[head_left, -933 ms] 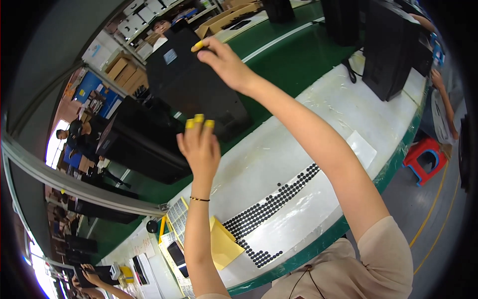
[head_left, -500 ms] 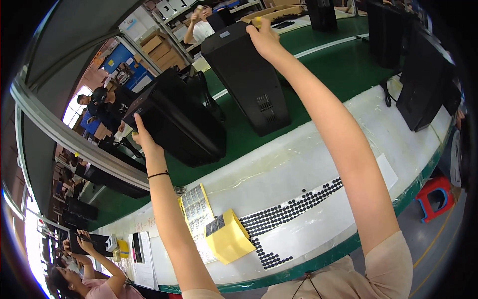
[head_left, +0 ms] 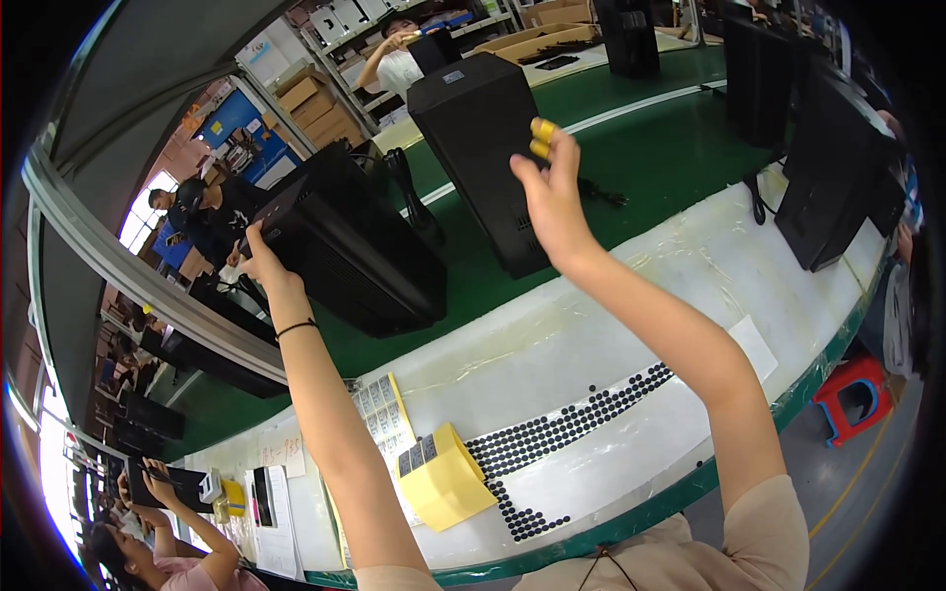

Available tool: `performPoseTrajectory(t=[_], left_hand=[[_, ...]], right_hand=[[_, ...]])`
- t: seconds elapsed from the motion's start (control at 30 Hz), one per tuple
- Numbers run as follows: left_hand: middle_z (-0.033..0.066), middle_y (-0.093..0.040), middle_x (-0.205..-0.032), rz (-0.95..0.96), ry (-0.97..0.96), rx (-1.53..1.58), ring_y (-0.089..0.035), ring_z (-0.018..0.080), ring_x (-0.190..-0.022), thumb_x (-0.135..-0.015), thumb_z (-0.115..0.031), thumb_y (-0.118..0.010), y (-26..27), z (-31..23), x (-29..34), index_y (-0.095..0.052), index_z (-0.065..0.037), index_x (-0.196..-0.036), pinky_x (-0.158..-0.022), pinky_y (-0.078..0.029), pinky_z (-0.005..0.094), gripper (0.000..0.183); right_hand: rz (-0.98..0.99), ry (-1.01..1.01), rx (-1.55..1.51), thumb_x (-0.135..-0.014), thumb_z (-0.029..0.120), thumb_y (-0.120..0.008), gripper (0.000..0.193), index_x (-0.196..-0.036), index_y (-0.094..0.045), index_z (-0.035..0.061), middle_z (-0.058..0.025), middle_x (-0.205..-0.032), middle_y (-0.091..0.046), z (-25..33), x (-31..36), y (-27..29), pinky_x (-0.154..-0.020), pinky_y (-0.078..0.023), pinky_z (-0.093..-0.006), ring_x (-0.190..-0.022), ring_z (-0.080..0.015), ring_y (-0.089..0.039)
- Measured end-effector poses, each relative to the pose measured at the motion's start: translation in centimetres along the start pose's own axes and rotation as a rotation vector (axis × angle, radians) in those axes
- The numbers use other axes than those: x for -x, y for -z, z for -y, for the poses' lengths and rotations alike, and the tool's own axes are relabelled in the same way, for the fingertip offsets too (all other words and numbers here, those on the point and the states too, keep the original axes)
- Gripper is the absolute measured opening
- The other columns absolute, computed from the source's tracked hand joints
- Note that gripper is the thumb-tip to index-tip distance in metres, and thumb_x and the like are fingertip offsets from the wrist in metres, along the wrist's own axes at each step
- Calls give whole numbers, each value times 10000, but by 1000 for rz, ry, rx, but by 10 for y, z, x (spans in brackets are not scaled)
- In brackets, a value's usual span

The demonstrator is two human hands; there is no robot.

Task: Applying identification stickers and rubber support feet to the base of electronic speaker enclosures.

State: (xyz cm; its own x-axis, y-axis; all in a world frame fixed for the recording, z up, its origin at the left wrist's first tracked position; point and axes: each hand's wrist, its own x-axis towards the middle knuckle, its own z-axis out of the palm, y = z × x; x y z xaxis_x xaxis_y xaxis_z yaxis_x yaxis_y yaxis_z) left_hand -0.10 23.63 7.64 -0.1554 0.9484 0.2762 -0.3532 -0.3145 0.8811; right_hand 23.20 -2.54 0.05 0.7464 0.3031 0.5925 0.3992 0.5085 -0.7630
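A black tower-shaped case (head_left: 360,246) leans on the green belt at left. My left hand (head_left: 264,264) grips its upper left corner, thumb on the face, with the other fingers partly hidden. Beside it stands a second black tower case (head_left: 473,128) with a small label on top and vents low on its face. My right hand (head_left: 560,202) is at that case's right side, thumb and fingers apart, holding nothing. Yellow covers sit on two of its fingertips. I cannot tell whether they touch the case.
On the white bench lie a sheet of round black pads (head_left: 552,428), a yellow backing sheet (head_left: 448,483) and a label sheet (head_left: 384,409). A black case (head_left: 833,182) stands on the right. Coiled cable (head_left: 419,202) sits between the towers. Co-workers handle cases at far side and lower left.
My right hand has left the top of the second case and come down along its right side, opening. My left hand keeps its grip on the left case, slightly shifted.
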Motion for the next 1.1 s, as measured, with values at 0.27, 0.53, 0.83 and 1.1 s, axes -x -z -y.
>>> performPoseTrajectory(t=[0.27, 0.53, 0.83, 1.1], left_hand=[[59, -629, -1109, 243, -124, 330, -614, 218, -1004, -831, -296, -621, 53, -9, 52, -560, -52, -1113, -919, -486, 357, 378], [32, -623, -959, 264, -56, 368, -616, 175, -894, -843, -350, -589, 92, -24, 121, -598, -67, -992, -799, -500, 292, 320], [87, -527, -1271, 630, 51, 103, -539, 170, -1125, -1034, -288, -368, 197, 44, 160, -387, 7, -1391, -909, -485, 296, 464], [152, -470, -1352, 616, 511, 328, -538, 230, -1148, -827, -214, -601, 143, -17, 231, -262, -85, -1492, -978, -427, 307, 758]], right_hand=[[411, -1157, -668, -912, 459, -576, 866, -1475, -81, 24, -203, -1435, -294, -11, 44, -18, -1040, -396, -547, -1263, -402, -443], [378, -1348, -829, -900, 555, -537, 927, -1461, -105, -43, -225, -1411, -316, 6, 84, -29, -1057, -393, -523, -1259, -425, -432], [488, -1346, -524, -907, 611, -482, 797, -1404, -324, 8, -160, -1312, -500, -16, 121, -14, -966, -487, -444, -1193, -276, -519], [471, -1144, -549, -931, 605, -455, 687, -1300, -515, 28, -99, -1193, -581, -5, 136, 0, -930, -437, -271, -1060, -174, -557]])
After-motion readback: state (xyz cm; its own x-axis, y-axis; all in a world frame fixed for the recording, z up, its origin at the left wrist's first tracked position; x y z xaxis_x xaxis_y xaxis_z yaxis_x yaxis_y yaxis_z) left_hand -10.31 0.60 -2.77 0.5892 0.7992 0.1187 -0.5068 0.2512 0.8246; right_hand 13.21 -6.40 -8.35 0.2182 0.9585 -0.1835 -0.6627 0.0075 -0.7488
